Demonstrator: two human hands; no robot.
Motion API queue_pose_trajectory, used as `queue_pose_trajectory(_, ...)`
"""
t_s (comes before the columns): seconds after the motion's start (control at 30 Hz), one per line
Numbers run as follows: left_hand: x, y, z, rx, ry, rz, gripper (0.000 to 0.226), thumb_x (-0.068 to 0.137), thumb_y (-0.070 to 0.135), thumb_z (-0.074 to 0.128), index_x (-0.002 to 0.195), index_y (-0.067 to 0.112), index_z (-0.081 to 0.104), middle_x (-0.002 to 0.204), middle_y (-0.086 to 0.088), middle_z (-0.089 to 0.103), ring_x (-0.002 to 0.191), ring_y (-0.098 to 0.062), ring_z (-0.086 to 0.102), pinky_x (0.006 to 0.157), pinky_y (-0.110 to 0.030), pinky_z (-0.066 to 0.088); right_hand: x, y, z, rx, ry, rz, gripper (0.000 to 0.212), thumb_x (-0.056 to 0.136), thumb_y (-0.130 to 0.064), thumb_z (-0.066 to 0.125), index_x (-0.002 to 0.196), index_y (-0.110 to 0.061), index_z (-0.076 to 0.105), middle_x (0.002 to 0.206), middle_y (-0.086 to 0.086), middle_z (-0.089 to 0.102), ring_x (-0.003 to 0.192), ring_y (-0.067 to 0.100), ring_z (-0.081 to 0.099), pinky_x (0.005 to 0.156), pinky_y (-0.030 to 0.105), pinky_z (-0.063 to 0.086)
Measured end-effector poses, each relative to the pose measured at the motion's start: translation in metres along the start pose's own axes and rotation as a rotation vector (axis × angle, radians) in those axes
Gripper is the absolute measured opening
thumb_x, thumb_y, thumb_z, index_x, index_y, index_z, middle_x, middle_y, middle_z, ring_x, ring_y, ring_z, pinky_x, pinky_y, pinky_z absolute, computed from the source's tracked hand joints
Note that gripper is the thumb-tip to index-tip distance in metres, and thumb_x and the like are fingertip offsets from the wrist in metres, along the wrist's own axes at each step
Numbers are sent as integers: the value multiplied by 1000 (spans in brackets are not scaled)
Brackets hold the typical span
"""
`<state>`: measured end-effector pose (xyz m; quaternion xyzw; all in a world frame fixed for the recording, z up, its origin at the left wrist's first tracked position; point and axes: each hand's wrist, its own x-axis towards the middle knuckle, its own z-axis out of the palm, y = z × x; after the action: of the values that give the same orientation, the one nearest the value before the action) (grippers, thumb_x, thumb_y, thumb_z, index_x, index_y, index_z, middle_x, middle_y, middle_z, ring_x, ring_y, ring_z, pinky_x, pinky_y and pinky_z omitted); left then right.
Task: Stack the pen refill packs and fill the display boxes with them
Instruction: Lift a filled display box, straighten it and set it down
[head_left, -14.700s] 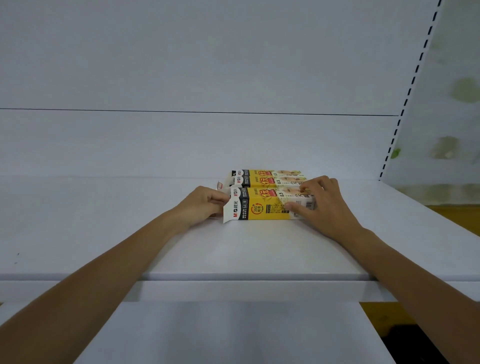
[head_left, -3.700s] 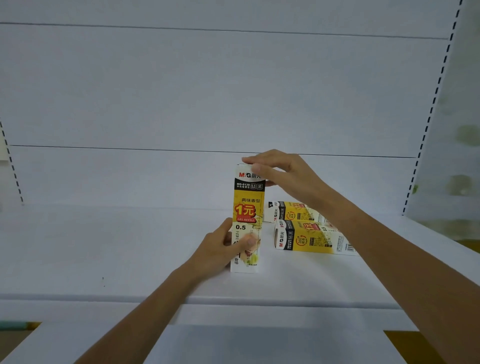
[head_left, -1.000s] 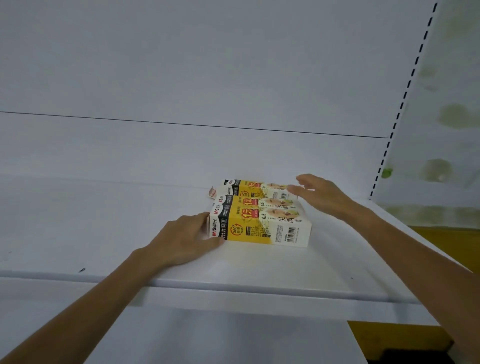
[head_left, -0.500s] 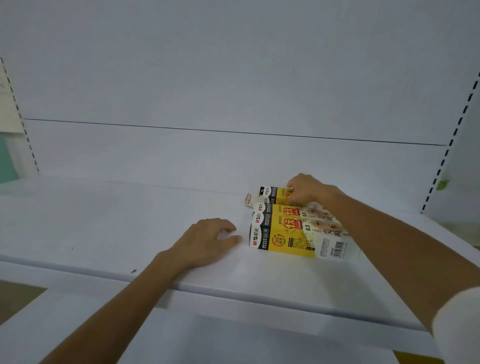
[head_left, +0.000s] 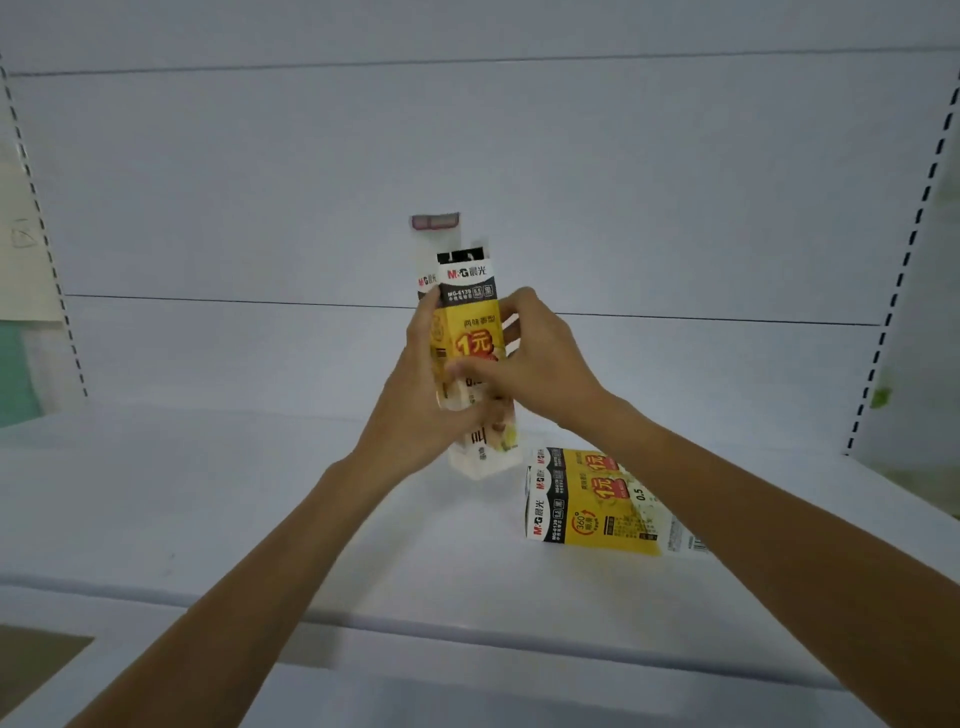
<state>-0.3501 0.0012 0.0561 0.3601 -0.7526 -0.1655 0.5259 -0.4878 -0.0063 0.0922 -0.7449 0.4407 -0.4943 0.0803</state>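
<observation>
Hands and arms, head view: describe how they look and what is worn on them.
Both are bare. The left forearm and right forearm show no sleeve up to the frame edge. The left hand and right hand wear no gloves; no watch, bracelet or ring can be made out, though both are slightly blurred.

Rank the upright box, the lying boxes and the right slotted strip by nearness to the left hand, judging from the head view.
1. The upright box: gripped by the left hand itself, centre.
2. The lying boxes: on the shelf, lower right.
3. The right slotted strip: far right edge.
</observation>
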Motion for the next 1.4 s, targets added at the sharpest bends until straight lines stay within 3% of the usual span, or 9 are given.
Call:
queue_pose_trajectory(0.13,-16,-9,-10,-66,-89,-19,111,68,14,80,135,51,0,108,31,46,88,11,60,71,-12,53,-14,-3,-1,198,-26,8,34,82,-31,68,107,-21,48,99,-15,57,84,0,59,64,12,48)
queue_pose_trajectory(0.23,-42,-25,-5,-121,-234,-128,113,60,28,84,123,65,-2,109,24,51,94,2,63,73,-20,56,-26,3,-4,199,-86,-11,55,81,-24,70,125,-37,39,108,-19,53,89,0,60,68,14,52)
queue_pose_trajectory(0.33,-47,-30,-5,-98,-216,-157,107,54,45,80,121,67,0,116,13,53,100,-9,61,77,-21,54,-30,3,-10,155,-94,-17,47,78,-28,72,116,-38,46,112,-10,58,92,2,61,74,29,56)
queue_pose_trajectory(0.43,-38,-27,-11,-69,-210,-121,106,60,36,83,116,70,-1,114,12,53,94,-8,62,73,-19,54,-23,-6,-25,19,-102,-33,36,74,-28,75,99,-40,53,119,-12,50,105,1,54,87,32,49)
queue_pose_trajectory(0.53,-33,-26,-14,-52,-257,-75,105,64,29,83,114,72,0,110,17,53,94,-6,62,71,-19,55,-18,-19,-36,-87,-233,-63,35,76,-22,74,101,-39,56,125,-14,39,111,4,46,89,19,43)
queue_pose_trajectory(0.63,-31,-28,-16,-85,-302,-77,102,67,23,82,116,69,4,106,25,50,92,-4,62,68,-19,56,-13,-27,-37,-222,-380,-42,28,82,-21,68,105,-33,57,125,-7,39,110,6,38,74,1,30)
queue_pose_trajectory(0.8,-28,-30,-20,-145,-354,-90,104,68,14,80,116,68,6,110,20,51,94,-6,63,68,-20,56,-9,-32,-29,-101,-536,161,24,82,-18,67,101,-29,58,102,-13,56,100,8,54,72,28,54)
queue_pose_trajectory(1.13,-31,-31,-24,-183,-388,-93,99,71,14,78,118,65,7,113,20,46,99,-7,60,72,-21,55,-4,-45,-40,-24,-522,176,58,77,-18,73,127,-35,47,118,-13,53,106,10,54,77,30,54)
queue_pose_trajectory(1.4,-34,-33,-20,-176,-365,-100,98,71,18,77,117,65,5,125,12,41,102,-9,58,76,-24,53,1,-39,-30,-124,-634,220,36,81,-16,69,110,-28,52,99,-16,57,91,6,57,75,34,57)
